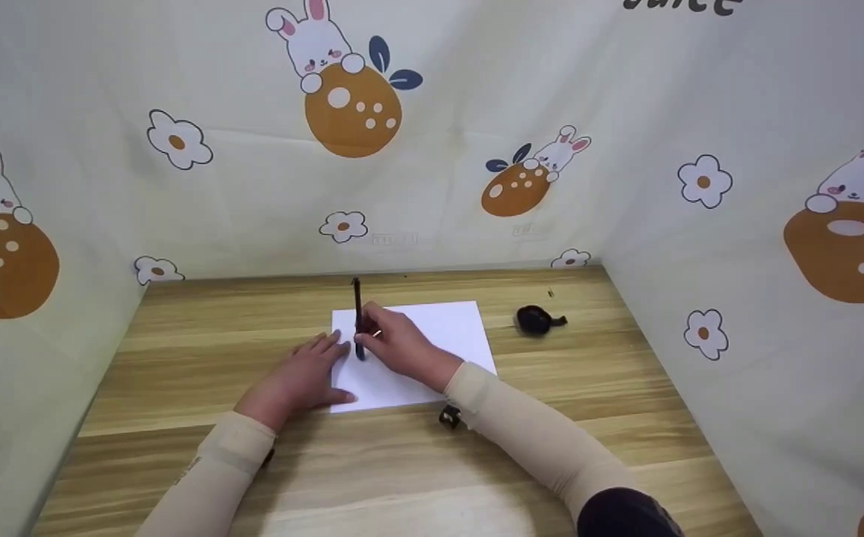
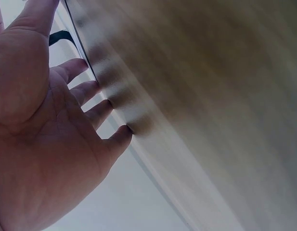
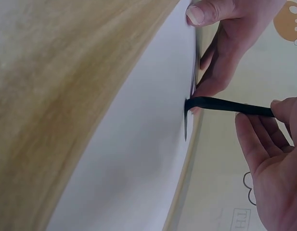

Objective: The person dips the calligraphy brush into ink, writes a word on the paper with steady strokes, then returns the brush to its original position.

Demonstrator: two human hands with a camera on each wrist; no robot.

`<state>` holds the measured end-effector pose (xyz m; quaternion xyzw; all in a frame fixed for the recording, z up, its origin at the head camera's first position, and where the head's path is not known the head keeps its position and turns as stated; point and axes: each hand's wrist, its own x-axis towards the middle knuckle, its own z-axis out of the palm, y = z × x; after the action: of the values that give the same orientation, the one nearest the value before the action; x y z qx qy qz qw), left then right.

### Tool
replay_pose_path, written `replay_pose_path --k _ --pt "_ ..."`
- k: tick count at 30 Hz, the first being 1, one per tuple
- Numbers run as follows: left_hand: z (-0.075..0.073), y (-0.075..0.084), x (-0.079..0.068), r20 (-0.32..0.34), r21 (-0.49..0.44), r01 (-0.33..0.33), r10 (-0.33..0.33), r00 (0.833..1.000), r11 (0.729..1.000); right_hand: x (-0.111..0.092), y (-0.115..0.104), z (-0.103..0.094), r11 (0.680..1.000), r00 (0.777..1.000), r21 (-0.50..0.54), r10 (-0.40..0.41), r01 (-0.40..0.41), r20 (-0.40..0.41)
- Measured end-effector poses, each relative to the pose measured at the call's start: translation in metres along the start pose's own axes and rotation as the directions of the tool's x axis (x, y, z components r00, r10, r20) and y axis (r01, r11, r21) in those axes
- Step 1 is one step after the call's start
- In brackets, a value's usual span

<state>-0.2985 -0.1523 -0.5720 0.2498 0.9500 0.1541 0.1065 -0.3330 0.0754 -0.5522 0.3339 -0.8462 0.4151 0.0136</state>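
Observation:
A white sheet of paper (image 1: 432,328) lies on the wooden table. My right hand (image 1: 402,343) pinches a slim black brush (image 1: 358,306) between thumb and fingers, holding it nearly upright over the left part of the sheet. In the right wrist view the brush (image 3: 225,105) bends at its lower end, right at the paper (image 3: 138,120). My left hand (image 1: 301,380) rests with spread fingers across the sheet's left edge, close beside the brush tip. The left wrist view shows this hand (image 2: 57,125) from the palm side, fingertips on the surface.
To the right of the paper sits a small round black dish (image 1: 533,321) with a short handle. A tiny dark bit (image 1: 551,293) lies behind it. Patterned cloth walls (image 1: 253,201) enclose the wooden table (image 1: 216,350) at the back and both sides.

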Motion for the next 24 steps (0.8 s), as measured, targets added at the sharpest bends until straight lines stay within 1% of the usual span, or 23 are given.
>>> replay_pose_path --k 15,20,24 --pt "-0.003 0.003 -0.002 0.017 0.015 -0.002 0.001 1.000 1.000 -0.009 -0.006 -0.001 1.000 0.999 -0.004 -0.018 0.019 0.026" --pt "-0.003 0.003 -0.003 -0.005 0.028 -0.020 0.020 1.000 0.999 -0.011 -0.006 0.000 1.000 0.999 0.011 -0.023 0.023 0.046" --pt "-0.003 0.002 -0.003 -0.008 0.019 -0.021 0.021 1.000 1.000 -0.012 -0.007 0.001 0.999 0.998 0.024 -0.030 0.028 0.064"
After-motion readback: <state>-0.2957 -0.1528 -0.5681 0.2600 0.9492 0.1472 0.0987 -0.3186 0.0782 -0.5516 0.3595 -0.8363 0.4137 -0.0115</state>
